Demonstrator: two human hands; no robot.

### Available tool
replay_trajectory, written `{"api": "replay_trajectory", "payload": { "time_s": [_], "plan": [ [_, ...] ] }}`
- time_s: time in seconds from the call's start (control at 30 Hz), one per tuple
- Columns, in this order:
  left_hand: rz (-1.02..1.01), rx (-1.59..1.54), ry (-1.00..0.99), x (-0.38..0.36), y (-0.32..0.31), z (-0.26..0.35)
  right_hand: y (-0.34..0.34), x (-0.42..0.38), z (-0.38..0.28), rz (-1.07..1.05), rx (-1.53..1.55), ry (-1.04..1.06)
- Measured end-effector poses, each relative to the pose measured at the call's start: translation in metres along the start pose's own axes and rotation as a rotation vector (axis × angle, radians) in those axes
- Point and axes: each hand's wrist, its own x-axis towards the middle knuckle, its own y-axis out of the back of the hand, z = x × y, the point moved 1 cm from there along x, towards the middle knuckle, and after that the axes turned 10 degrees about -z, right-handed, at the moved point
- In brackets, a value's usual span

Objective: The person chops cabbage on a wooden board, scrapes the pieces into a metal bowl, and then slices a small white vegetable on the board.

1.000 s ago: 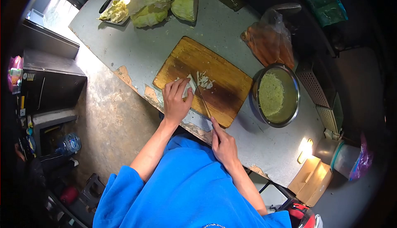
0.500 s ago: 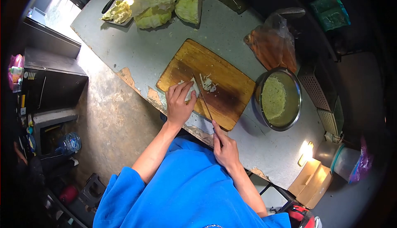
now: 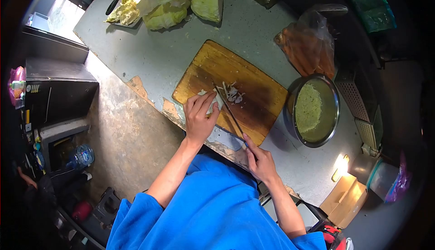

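Observation:
My left hand presses a pale piece of cabbage against the near left part of a wooden cutting board. Its fingers are bent over the piece and partly hide it. In my right hand is the handle of a long, thin knife. The blade slants across the board, right beside the cabbage piece and my left fingertips. Small white shreds of cabbage lie just past the blade on the board.
Right of the board stands a metal bowl with finely chopped pale green cabbage. Behind it lies a plastic bag of carrots. Cabbage heads and loose leaves sit at the far left. The table's near edge is chipped.
The whole view has shifted a little, so the board and bowl appear further right. My right hand and the knife have moved slightly; my left hand keeps its hold on the cabbage piece.

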Motion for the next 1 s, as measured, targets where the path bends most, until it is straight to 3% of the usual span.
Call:
{"api": "replay_trajectory", "payload": {
  "time_s": [0.2, 0.73, 0.8, 1.0],
  "plan": [
    [0.002, -0.02, -0.009, 0.0, -0.001, 0.0, 0.002, -0.001, -0.023, 0.004, 0.099, -0.106],
    [0.002, -0.016, 0.0, 0.001, 0.001, 0.003, 0.004, -0.002, -0.029, 0.027, 0.076, -0.008],
    [0.008, -0.017, -0.002, 0.002, 0.0, 0.003, 0.004, -0.003, -0.031, -0.046, 0.11, -0.097],
    [0.0, -0.026, 0.016, 0.001, 0.0, 0.002, -0.013, -0.001, -0.023, 0.077, 0.014, 0.028]
  ]
}}
